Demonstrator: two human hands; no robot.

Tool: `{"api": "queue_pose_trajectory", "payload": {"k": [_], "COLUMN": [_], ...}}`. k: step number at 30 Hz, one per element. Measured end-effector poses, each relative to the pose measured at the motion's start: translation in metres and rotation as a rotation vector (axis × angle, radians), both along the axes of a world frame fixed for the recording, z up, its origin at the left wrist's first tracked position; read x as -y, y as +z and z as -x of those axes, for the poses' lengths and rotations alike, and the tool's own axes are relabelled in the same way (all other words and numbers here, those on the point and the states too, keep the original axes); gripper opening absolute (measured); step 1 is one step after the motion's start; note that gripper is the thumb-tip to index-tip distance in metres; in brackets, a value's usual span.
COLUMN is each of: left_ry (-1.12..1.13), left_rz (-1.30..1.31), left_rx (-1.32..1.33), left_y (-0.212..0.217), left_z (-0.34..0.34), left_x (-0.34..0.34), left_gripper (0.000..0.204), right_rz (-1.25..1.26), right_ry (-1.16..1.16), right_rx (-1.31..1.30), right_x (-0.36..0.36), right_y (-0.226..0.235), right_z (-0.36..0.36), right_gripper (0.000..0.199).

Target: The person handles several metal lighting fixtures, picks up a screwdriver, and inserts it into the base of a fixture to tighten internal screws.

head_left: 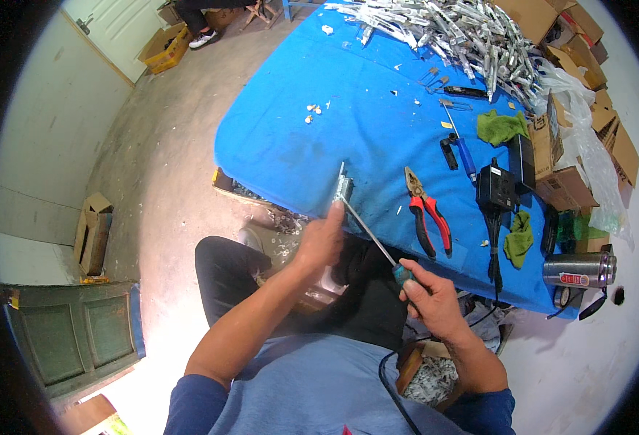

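Note:
At the near edge of the blue-covered table (283, 130), my left hand (322, 238) is closed on a small, slim silvery metal part (343, 187). A thin pin sticks up from the part's far end. My right hand (433, 299) is wrapped round the teal handle of a screwdriver (372, 234). Its long shaft slants up and left, and the tip meets the metal part just beyond my left fingers. Exactly where the tip sits is too small to tell. To the right of the shaft lie pliers (427, 212) with red and black handles.
Many similar silvery parts are heaped (464, 43) at the far right. A blue-handled screwdriver (466, 156), a black power adapter (495, 187), green cloths (501, 127) and a steel flask (579, 269) lie along the right. Cardboard boxes (560, 190) stand beyond. A person's shoe (203, 39) shows far left.

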State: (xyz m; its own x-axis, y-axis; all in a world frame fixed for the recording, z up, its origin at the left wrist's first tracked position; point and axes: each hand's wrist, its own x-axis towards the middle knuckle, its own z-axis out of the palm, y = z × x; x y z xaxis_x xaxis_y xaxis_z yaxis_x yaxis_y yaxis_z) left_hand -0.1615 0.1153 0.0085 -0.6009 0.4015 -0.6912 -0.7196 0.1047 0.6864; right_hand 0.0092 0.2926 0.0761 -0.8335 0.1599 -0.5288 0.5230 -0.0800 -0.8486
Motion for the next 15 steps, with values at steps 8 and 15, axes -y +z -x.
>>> {"api": "queue_pose_trajectory", "payload": {"k": [8, 15], "left_ry": [0.035, 0.028], "left_rz": [0.023, 0.007], "left_rx": [-0.012, 0.037], "left_y": [0.003, 0.004], "left_z": [-0.004, -0.001], "left_x": [-0.003, -0.001], "left_gripper": [0.062, 0.061], "right_rz": [-0.521, -0.998], "right_ry": [0.149, 0.251], "right_rx": [-0.293, -0.418], "right_x": [0.005, 0.018], "right_y": [-0.012, -0.007], "right_z": [-0.002, 0.000], "right_gripper": [0.044, 0.042]}}
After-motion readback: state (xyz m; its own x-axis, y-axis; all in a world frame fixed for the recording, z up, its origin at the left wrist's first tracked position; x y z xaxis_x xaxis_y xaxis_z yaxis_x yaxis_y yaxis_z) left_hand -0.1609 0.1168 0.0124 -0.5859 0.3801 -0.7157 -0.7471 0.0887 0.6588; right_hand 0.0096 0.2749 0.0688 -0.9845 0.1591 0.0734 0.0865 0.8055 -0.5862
